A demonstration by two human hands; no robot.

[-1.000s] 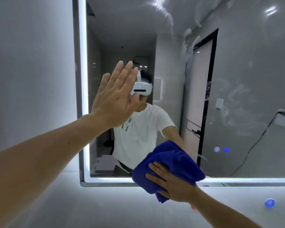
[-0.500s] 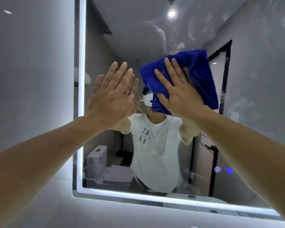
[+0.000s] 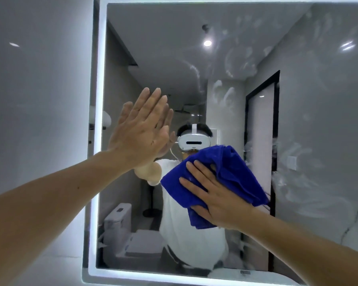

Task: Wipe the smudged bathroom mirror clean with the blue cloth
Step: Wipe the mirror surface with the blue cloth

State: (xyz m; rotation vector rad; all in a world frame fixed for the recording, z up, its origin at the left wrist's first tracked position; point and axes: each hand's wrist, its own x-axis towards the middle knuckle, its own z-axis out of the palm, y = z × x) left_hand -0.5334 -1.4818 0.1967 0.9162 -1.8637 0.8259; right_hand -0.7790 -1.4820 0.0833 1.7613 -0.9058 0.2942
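The bathroom mirror [image 3: 163, 48] fills most of the view, edged by a glowing white light strip [image 3: 100, 79] along its left side and bottom, with a grey wall [image 3: 39, 100] beyond it at 9 o'clock. The left hand [image 3: 141, 129] lies flat against the glass just left of centre, at about 9 o'clock, with fingers straight and close together pointing up; it holds nothing and meets its own reflection palm to palm. The blue cloth [image 3: 236, 172] is bunched in loose folds against the glass just below and right of centre, at roughly 4 o'clock. The right hand [image 3: 213, 195] presses it there with an open palm, fingers straight and slightly spread across the cloth's lower left part, not curled round it. White smudges [image 3: 242, 62] streak the glass at 1 o'clock, and more smears [image 3: 298, 162] cloud it at 3 o'clock, just right of the cloth. In the reflection a person in a white shirt wears a white headset [image 3: 194, 142] just above the cloth. A ceiling lamp [image 3: 207, 43] shines at 12 o'clock, a black door frame [image 3: 275, 120] stands at 3 o'clock, and a white toilet [image 3: 120, 223] sits at 7 o'clock.
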